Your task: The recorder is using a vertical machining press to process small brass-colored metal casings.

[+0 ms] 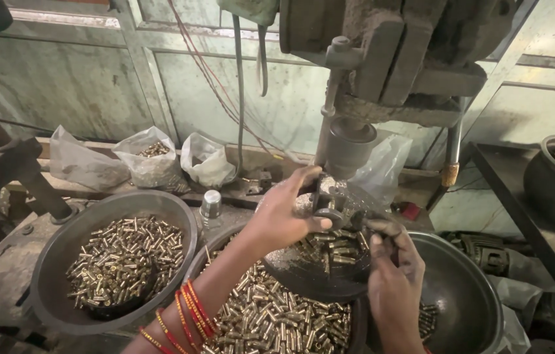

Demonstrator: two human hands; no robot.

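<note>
Our left hand (282,216) pinches the drill fixture (331,213); our right hand (389,252) closes on a small brass piece (374,226) just beside it. We seat it squarely, fingertips clear of the spindle (349,147) above.

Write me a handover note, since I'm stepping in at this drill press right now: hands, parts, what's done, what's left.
Left hand: at the fixture under the drill spindle, fingers on it.
Right hand: thumb and fingers pinched at the fixture's right side; what they hold cannot be told.
Parts: small brass pieces fill the left bowl and middle bowl; some lie in the shallow pan below the spindle.
Right bowl: only a few pieces.
Done or left: cannot tell which bowl is finished.
</note>
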